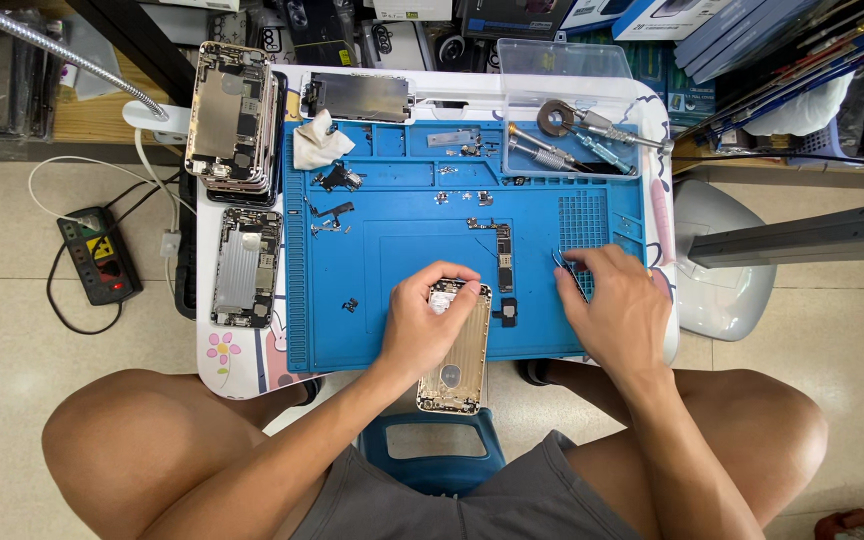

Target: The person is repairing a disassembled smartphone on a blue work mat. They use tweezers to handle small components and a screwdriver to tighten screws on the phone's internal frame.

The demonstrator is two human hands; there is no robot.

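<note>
**Two hands at a phone shell on the blue mat**

The person is sitting with a small white table (pixel 657 120) across the knees, and a blue work mat (pixel 392 330) is covering most of its top. The left hand (pixel 430 318) is curling over the upper end of a gold phone shell (pixel 460 370), fingers bent and closed on it, pinning it flat. The shell is lying at the near edge of the mat and hanging partly over the table's front edge, probably so that it is sitting close to the body and steady under the palm.

The right hand (pixel 620 308) is resting near the mat's right edge, its fingers drawn together on a pair of thin tweezers (pixel 564 264) whose tips are pointing away from the person. It looks like a light pinch hold, though the fingertips are partly hiding it.

A narrow circuit board (pixel 503 244) is lying on the mat just beyond the two hands, with small loose parts scattered toward the far left corner, apparently kept apart so none go missing. Screwdrivers (pixel 577 135) are sitting in a clear tray at the far right corner. A stack of stripped phone frames (pixel 232 115) is standing off the mat along the table's left edge, with another frame (pixel 247 265) nearer.
</note>
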